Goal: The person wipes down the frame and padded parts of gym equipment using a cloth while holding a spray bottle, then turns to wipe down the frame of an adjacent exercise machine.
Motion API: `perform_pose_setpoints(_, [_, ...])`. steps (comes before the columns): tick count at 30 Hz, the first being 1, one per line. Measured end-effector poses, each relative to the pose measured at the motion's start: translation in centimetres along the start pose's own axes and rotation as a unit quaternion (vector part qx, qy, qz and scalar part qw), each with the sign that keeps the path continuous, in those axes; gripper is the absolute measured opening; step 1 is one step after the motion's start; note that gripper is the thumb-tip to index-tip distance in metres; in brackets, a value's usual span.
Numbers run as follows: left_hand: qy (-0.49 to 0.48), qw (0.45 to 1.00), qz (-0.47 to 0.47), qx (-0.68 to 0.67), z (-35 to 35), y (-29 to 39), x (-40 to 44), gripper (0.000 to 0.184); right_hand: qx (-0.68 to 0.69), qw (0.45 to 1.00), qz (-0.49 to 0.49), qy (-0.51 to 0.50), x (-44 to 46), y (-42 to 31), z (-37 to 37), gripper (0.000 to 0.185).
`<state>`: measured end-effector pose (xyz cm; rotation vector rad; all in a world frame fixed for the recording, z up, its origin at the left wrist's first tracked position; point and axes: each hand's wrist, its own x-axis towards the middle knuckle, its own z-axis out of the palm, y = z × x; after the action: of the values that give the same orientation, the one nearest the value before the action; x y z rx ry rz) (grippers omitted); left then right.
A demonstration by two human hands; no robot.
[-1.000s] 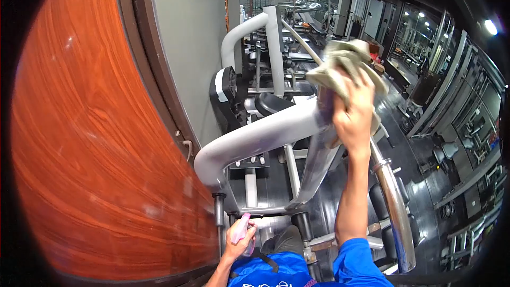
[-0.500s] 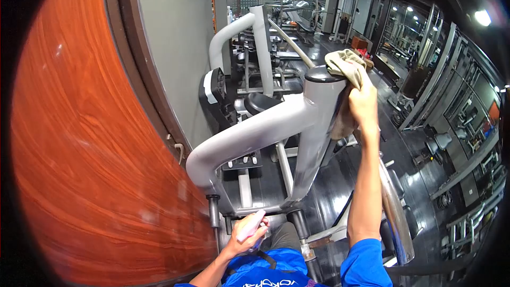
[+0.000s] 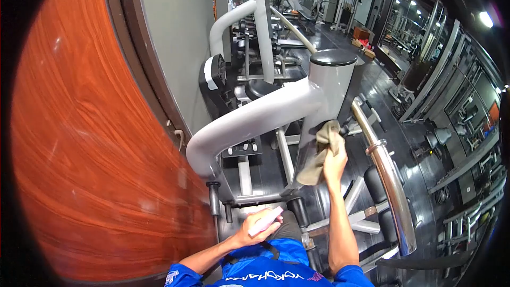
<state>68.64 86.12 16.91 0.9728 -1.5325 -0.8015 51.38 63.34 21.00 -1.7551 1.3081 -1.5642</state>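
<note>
My right hand [image 3: 335, 166] grips a crumpled olive-beige cloth [image 3: 325, 151], which lies against the side of a gym machine's grey upright post [image 3: 332, 87], well below its black cap. From that post a thick curved grey frame tube [image 3: 249, 114] runs down to the left. Low in front of my body, my left hand [image 3: 255, 229] is wrapped round a pale pink and white object [image 3: 266, 221] that looks like a spray bottle; its lower part is hidden by the hand and clothing.
A glossy wooden door [image 3: 106, 143] with a handle [image 3: 179, 139] stands close on my left. To the right a shiny metal bar [image 3: 390, 196] slants down beside black pads [image 3: 377, 186]. More gym machines stand further back on the black floor [image 3: 409, 165].
My right hand has brought the cloth down from the post's capped top to its side. My left hand, still holding the bottle, has shifted slightly right. The view has tilted a little.
</note>
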Motion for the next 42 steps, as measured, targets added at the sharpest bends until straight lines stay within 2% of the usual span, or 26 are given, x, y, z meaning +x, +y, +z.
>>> perform_pose_setpoints(2, [-0.007,0.999,0.031,-0.008,0.5,-0.2,0.4,0.017,0.055,0.996,-0.062,-0.008,1.4,-1.8,-1.4,0.051])
perform_pose_setpoints(4, [-0.016,1.000,0.020,-0.009,1.0,0.1,0.9,0.016,0.080,0.993,-0.075,0.050,3.1,-4.3,-2.1,0.053])
perform_pose_setpoints(6, [-0.031,0.999,0.032,-0.003,1.4,0.0,1.5,0.017,0.000,0.981,-0.129,0.144,5.7,-7.0,-2.6,0.050])
perform_pose_setpoints(8, [-0.026,0.999,0.040,-0.005,2.0,0.2,2.1,0.017,0.057,0.963,-0.228,0.131,8.2,-12.7,-3.4,0.055])
perform_pose_setpoints(9, [-0.024,0.999,0.037,-0.009,2.2,0.2,2.3,0.017,0.080,0.958,-0.242,0.135,9.7,-13.2,-2.8,0.057])
perform_pose_setpoints(11, [-0.005,0.999,0.037,-0.028,3.1,-0.2,2.3,0.020,0.069,0.951,-0.268,0.138,12.4,-12.6,-1.6,0.065])
perform_pose_setpoints(12, [0.000,0.999,0.029,-0.029,3.3,-0.3,2.2,0.023,0.096,0.961,-0.241,0.096,12.8,-12.0,-0.8,0.072])
perform_pose_setpoints(14, [0.012,0.999,0.012,-0.035,3.9,-0.4,2.0,0.028,0.000,0.955,-0.272,0.119,12.5,-9.8,1.2,0.075])
perform_pose_setpoints(16, [0.019,0.999,0.017,-0.024,4.2,-0.9,1.5,0.032,-0.029,0.953,-0.266,0.143,10.5,-6.5,3.0,0.077])
perform_pose_setpoints(24, [0.059,0.997,-0.041,-0.025,4.1,-1.1,0.5,0.030,-0.020,0.993,-0.085,0.076,-0.2,10.0,5.3,0.076])
perform_pose_setpoints(26, [0.060,0.997,-0.039,-0.020,4.1,-1.3,0.3,0.028,-0.015,0.996,-0.005,0.093,-2.3,12.7,5.3,0.072])
perform_pose_setpoints(27, [0.057,0.997,-0.047,-0.025,4.1,-1.5,0.1,0.026,-0.036,0.994,0.062,0.081,-3.4,19.4,6.2,0.066])
perform_pose_setpoints(28, [0.061,0.996,-0.056,-0.030,4.1,-1.5,-0.1,0.026,-0.043,0.979,0.194,0.046,-4.1,19.8,5.8,0.060])
perform_pose_setpoints(29, [0.065,0.995,-0.065,-0.036,4.1,-1.3,-0.2,0.025,-0.087,0.955,0.285,0.007,-4.3,18.6,5.1,0.054])
perform_pose_setpoints(32, [0.076,0.992,-0.088,-0.049,4.0,-0.6,-0.2,0.022,-0.098,0.942,0.320,-0.032,-5.9,22.9,5.0,0.052])
perform_pose_setpoints(33, [0.082,0.992,-0.081,-0.044,3.9,-0.6,-0.2,0.022,-0.107,0.951,0.290,0.004,-6.1,23.5,5.2,0.049])
perform_pose_setpoints(35, [0.095,0.990,-0.089,-0.051,4.0,-0.9,-0.6,0.021,-0.025,0.966,0.239,0.100,-5.3,23.1,5.3,0.047])
perform_pose_setpoints(36, [0.102,0.988,-0.102,-0.062,4.0,-1.4,-0.8,0.020,0.016,0.966,0.211,0.147,-4.5,21.7,5.1,0.046])
perform_pose_setpoints(39, [0.110,0.983,-0.129,-0.077,3.7,-1.2,-0.5,0.019,0.052,0.971,0.135,0.190,-0.6,14.7,4.0,0.044])
perform_pose_setpoints(40, [0.111,0.981,-0.136,-0.080,3.6,-1.0,-0.3,0.019,-0.039,0.983,0.094,0.155,0.5,15.7,3.8,0.044])
perform_pose_setpoints(42, [0.088,0.978,-0.175,-0.078,3.3,-1.0,-0.3,0.024,-0.109,0.992,-0.007,0.065,2.8,14.7,3.0,0.045])
